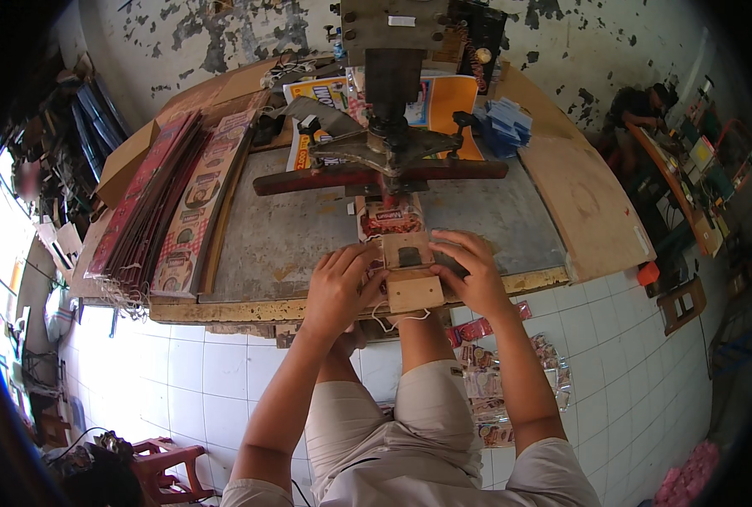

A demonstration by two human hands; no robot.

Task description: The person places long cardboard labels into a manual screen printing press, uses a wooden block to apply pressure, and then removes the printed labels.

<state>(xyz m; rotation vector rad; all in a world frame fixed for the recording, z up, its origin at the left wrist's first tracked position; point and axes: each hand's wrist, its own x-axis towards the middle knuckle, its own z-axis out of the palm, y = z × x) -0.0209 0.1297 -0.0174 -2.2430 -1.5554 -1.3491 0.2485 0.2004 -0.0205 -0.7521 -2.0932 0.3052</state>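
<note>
My left hand and my right hand rest at the near edge of a worn grey worktable. Between them lies a small wooden block, with a printed red card and a dark square piece just beyond it. Both hands press on the sides of this block and card stack, fingers curled over its edges. A white string loop hangs below the block. Directly behind stands a metal press with a red crossbar.
Stacks of red printed card sheets lie along the table's left side. Blue cards and orange sheets sit at the back. Printed pieces litter the white tiled floor by my knees. Another person sits at the far right.
</note>
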